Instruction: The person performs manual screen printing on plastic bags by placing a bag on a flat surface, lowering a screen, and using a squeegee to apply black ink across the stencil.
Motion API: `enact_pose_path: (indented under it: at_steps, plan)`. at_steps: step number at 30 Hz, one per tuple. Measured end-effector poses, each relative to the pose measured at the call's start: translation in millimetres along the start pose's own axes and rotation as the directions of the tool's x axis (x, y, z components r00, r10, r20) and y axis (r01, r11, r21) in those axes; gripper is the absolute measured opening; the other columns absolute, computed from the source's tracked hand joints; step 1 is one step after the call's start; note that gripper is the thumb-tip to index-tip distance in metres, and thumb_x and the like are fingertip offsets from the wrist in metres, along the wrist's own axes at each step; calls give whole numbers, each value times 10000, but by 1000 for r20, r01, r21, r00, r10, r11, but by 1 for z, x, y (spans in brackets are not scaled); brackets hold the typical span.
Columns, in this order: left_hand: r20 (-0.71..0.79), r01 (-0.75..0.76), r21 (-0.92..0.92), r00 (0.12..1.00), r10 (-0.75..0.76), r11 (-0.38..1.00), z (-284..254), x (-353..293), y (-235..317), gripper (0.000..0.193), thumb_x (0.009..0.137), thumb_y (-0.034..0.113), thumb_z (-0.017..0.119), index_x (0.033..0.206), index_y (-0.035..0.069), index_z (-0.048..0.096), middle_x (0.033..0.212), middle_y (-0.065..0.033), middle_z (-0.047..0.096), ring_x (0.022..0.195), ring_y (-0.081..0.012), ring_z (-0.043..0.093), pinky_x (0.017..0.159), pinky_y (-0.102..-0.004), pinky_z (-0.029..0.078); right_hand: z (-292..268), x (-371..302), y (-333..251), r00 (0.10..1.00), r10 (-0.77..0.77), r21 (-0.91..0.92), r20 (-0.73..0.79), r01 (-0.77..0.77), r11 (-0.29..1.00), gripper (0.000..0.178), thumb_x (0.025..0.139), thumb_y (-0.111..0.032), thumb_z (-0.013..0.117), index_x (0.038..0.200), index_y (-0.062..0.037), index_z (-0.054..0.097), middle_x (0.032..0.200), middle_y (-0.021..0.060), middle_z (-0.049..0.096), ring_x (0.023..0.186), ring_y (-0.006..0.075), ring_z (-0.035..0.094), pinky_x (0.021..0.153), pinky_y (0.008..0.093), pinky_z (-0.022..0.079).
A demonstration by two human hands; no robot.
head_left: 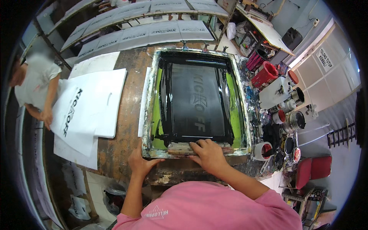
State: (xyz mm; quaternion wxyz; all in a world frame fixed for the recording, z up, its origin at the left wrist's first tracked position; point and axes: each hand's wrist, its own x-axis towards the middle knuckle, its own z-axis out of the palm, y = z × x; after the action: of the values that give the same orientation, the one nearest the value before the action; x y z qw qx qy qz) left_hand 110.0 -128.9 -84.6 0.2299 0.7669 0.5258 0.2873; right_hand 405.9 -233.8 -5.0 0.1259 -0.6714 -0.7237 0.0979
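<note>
Because the right hand [209,153] lies over a wooden squeegee [179,149], I begin with that grip. I see its fingers bent across the handle and its thumb on the near side, so the bar is pinched between them, presumably to keep it from tipping. The squeegee lies at the near end of the printing frame [245,126].

Just left of the grip, the left hand [142,163] is at the frame's near left corner, thumb spread well away from the fingers. I judge that it steadies the frame, though I cannot tell whether it presses.

Directly beyond the grip stretches the mesh [184,103], coated in black ink, with lettering faintly visible and green strips along both sides. Past it, clamps [206,46] stand at the frame's far edge, probably holding that end in place.

Well left of the grip, a stack of white sheets [105,111] rests on the table [130,96], beside a co-worker's hand [46,117]. Right of the grip, tubs [264,73] crowd together, likely for easy reach. Farthest out, printed sheets [149,34] lie flat on racks, perhaps to avoid smearing.
</note>
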Motion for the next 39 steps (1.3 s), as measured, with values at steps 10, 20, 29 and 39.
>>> enact_pose_path:
  at_steps: [10, 20, 29, 39]
  plan:
    - [63, -50, 94, 997, 44, 994, 0, -2, -10, 1403, 491, 723, 980, 1570, -54, 531, 869, -149, 734, 756, -344, 724, 712, -447, 572, 23, 148, 92, 965, -168, -106, -201, 149, 983, 609, 817, -298, 884, 1354, -89, 688, 1142, 124, 674, 1059, 341, 654, 852, 457, 583]
    - [13, -82, 63, 997, 82, 995, -2, -1, -5, 1312, 526, 709, 988, 1503, -65, 578, 970, -159, 778, 837, -339, 776, 765, -443, 607, 6, 312, 179, 960, -146, -260, -240, 81, 962, 387, 966, -458, 757, 1187, -140, 741, 1058, 92, 690, 1063, 342, 700, 822, 494, 599]
    - [-85, -101, 0, 991, 101, 995, 3, -6, -9, 1259, 556, 683, 987, 1510, -33, 584, 1049, -202, 783, 948, -400, 778, 836, -474, 609, -63, 160, 94, 973, -107, 17, 205, 106, 994, 467, 1054, -527, 627, 1110, -76, 735, 1008, 229, 765, 962, 458, 732, 861, 561, 566]
    - [-217, -57, -656, 969, -116, 752, -29, 5, 63, 1038, 753, 241, 1036, 1590, -37, 489, 1306, -111, 691, 1153, -197, 664, 1018, -340, 537, -78, -4, -20, 948, -91, -239, -306, 16, 971, 396, 908, -370, 803, 1168, -95, 686, 1037, 115, 630, 1066, 325, 617, 1042, 563, 447]
